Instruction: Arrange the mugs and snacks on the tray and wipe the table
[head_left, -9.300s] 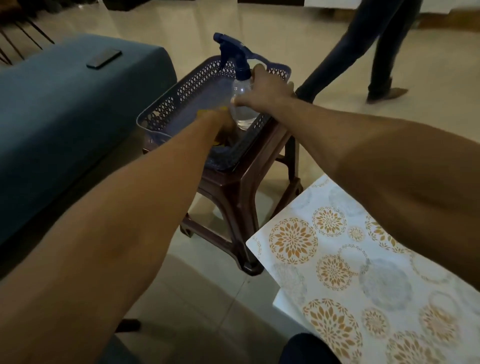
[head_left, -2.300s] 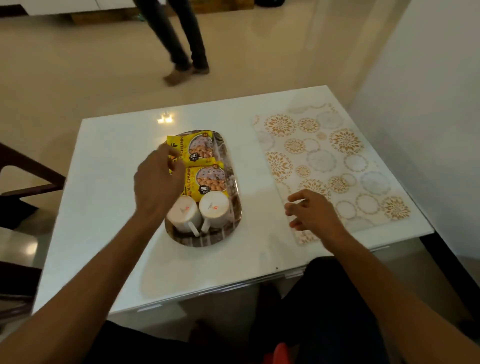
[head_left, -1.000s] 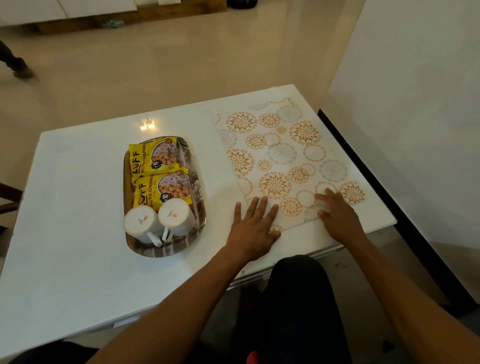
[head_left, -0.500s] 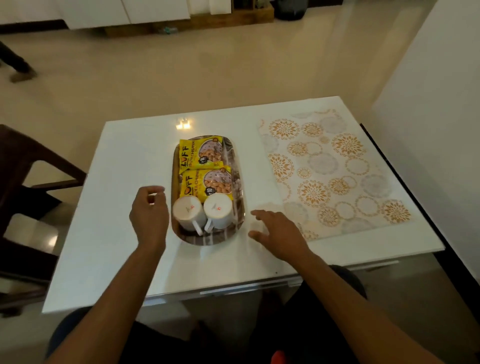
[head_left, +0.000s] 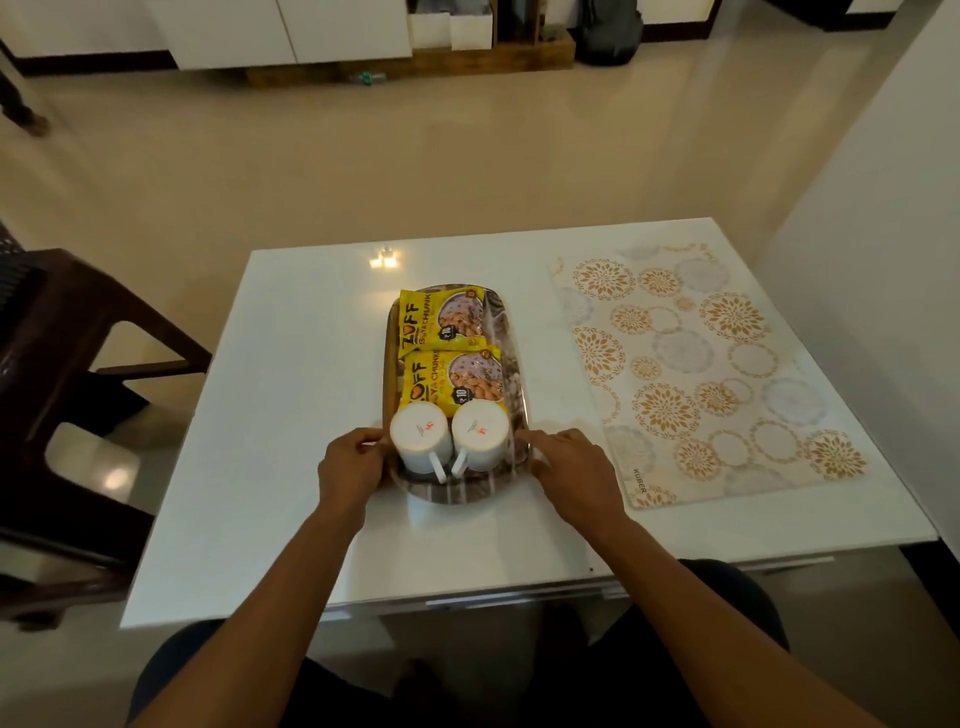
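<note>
Holding two upturned white mugs (head_left: 451, 441) and yellow snack packets (head_left: 447, 353), tray (head_left: 514, 358).

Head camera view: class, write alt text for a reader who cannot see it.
Two hands, left and right, touch the near end of an oval tray on a white table, carrying two upturned white mugs and two yellow snack packets.

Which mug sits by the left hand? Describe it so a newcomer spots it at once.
Find the white table, then the long tray at its middle. Two upturned white mugs stand side by side at the tray's near end, before two yellow snack packets. The left mug is the one beside the left hand, farther from the patterned mat.
</note>
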